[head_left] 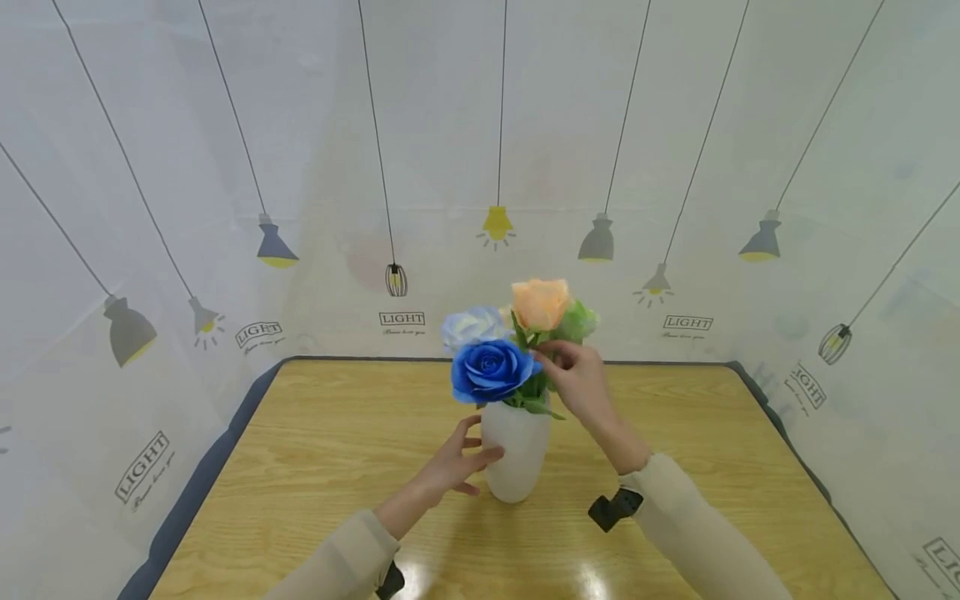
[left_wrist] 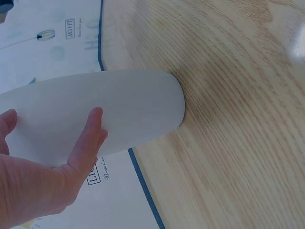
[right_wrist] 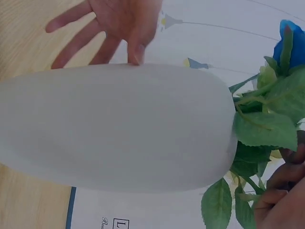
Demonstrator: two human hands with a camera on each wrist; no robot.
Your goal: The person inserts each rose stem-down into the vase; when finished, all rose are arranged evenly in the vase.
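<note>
A white vase [head_left: 516, 450] stands upright on the table, holding several artificial roses with green leaves [right_wrist: 267, 129]. My left hand [head_left: 450, 462] is at the vase's left side, fingers spread and fairly straight; its thumb touches the wall in the right wrist view. Up among the blooms, my right hand [head_left: 581, 379] has thumb and fingers pinched at the stem just under the peach rose [head_left: 540, 304]; leaves partly hide the grip. Beside those fingertips sits a large blue rose [head_left: 491, 371]. A pale blue rose [head_left: 474, 327] and a green bloom [head_left: 577, 321] are behind.
The wooden table [head_left: 337, 425] has a dark blue edge [head_left: 225, 442] along its back and sides. A pale cloth backdrop [head_left: 435, 125] printed with hanging lamps encloses it. A small black device [head_left: 615, 508] is strapped at the right wrist.
</note>
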